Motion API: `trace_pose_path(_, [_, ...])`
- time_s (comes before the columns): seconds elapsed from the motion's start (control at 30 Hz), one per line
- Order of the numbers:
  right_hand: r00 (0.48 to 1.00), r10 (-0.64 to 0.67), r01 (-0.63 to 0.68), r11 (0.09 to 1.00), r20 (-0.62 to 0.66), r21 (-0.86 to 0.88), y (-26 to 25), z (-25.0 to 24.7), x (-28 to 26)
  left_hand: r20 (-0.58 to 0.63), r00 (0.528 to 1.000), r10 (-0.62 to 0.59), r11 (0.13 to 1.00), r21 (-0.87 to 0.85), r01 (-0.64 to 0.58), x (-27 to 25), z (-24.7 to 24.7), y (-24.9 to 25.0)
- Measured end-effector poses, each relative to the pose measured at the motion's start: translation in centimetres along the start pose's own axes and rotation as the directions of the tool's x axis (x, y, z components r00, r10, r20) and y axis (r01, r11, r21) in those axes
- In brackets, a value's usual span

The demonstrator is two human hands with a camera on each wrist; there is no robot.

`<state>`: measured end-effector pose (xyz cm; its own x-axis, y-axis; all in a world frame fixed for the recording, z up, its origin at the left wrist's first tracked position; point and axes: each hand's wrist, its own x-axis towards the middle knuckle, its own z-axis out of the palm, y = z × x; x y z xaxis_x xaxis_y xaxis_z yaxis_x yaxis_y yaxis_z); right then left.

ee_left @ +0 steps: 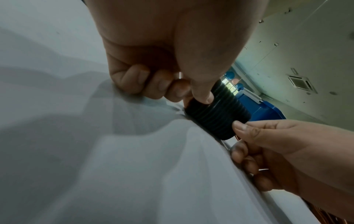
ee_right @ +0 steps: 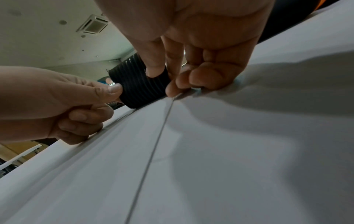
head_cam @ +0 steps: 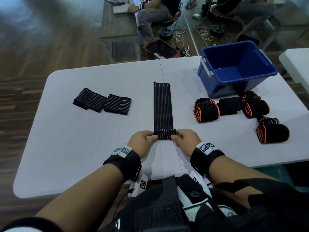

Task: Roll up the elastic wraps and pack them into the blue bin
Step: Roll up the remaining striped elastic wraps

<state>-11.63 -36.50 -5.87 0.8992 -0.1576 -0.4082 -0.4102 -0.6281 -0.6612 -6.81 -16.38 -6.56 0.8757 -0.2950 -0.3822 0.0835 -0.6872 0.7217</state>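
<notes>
Recording workroom: folding tables (head_cam: 100, 148), floor cables (head_cam: 180, 37)

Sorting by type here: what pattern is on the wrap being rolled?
Black wrap with thin pale lengthwise stripes, no orange edging; clearest in the head view.

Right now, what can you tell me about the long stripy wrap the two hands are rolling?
The stripy wrap is a long black band of stretchy-looking ribbed fabric with thin pale lines running along it. It lies flat on the white table, pointing away from the person. Its near end is curled into a small roll. The left hand pinches one end of that roll, the right hand the other. The far end lies free, touching nothing else.
</notes>
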Motion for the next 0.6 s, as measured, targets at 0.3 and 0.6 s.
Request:
trace_pose_path(0.3, [0.987,0.157,-0.157,0.988,0.033,0.001,-0.9,-0.6,0.6,0.076,0.991,-0.113,0.982,0.162,0.1,0.5,0.2,1.6])
trace_pose_path(0.6, [0.98,0.195,-0.192,0.978,0.034,-0.083,-1.2,-0.5,1.1,0.048,0.992,-0.118,0.928,0.36,0.093,0.5,-0.4,2.2])
